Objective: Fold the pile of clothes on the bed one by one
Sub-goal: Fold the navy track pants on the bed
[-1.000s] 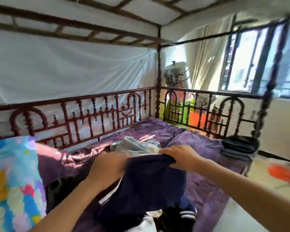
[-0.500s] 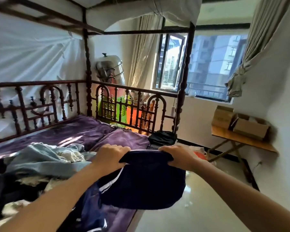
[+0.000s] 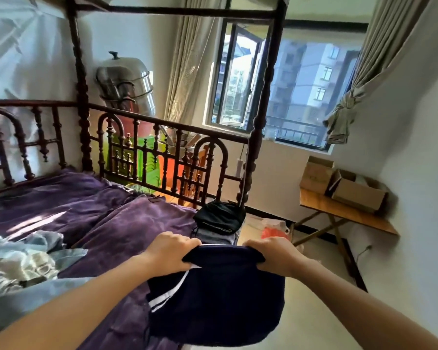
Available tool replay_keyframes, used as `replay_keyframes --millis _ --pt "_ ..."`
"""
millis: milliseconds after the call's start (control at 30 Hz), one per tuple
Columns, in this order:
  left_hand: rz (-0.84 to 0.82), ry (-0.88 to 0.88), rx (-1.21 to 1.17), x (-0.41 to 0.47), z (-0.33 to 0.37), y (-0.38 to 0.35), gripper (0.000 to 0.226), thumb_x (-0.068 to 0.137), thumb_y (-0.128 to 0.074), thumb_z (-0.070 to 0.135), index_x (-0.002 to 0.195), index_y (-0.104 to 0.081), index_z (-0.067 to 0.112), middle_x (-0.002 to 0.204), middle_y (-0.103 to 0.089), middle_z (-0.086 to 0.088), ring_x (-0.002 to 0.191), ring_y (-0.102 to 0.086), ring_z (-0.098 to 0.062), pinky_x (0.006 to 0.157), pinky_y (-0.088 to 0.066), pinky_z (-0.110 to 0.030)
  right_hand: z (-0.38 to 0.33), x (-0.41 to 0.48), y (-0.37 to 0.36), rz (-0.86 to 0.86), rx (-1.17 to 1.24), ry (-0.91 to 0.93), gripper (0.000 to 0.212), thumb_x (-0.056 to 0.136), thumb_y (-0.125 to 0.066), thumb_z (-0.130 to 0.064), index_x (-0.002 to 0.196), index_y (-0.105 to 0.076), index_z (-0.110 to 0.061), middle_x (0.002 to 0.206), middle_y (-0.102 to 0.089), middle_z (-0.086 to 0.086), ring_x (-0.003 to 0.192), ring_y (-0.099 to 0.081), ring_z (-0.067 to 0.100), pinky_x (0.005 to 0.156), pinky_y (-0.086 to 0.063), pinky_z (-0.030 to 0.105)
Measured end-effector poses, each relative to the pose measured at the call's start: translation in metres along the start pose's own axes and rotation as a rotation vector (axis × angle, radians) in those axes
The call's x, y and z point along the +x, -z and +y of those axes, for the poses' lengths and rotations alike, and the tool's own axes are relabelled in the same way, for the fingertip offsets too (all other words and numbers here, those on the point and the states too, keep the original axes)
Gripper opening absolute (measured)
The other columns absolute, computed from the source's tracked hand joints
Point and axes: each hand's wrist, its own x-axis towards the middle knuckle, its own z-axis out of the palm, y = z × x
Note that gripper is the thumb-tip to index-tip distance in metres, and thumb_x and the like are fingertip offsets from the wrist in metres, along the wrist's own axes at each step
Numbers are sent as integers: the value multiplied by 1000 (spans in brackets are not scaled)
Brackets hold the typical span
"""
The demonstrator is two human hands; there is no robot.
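Note:
A folded dark navy garment [image 3: 220, 296] with white stripes hangs in front of me, over the bed's edge. My left hand [image 3: 171, 252] grips its top left corner and my right hand [image 3: 273, 255] grips its top right corner. Just beyond it, a small stack of folded dark clothes [image 3: 219, 221] sits at the corner of the bed. The unfolded pile [image 3: 23, 261], pale blue and silvery cloth, lies at the left on the purple bedspread [image 3: 91, 215].
A dark carved wooden bed rail [image 3: 162, 157] and corner post [image 3: 261, 117] close off the bed's far end. A wooden folding table [image 3: 339, 213] with cardboard boxes [image 3: 349, 185] stands right by the wall. Bare floor lies below the garment; a plastic bag [image 3: 273, 229] lies near the post.
My view has swung right, from the bed's middle to its end corner. Both hands carried the navy garment that way, toward the stack of folded dark clothes.

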Motion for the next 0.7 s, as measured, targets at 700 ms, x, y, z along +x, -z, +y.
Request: replay_keyframes --millis 700 --pt "-193 -1 48 311 -84 -124 44 87 -53 47 127 -48 29 116 -62 8 107 -57 -13 87 -39 -28 259 219 -55 -22 193 -29 37 87 -51 -18 122 -52 -28 109 -65 -2 96 -60 19 82 -51 34"
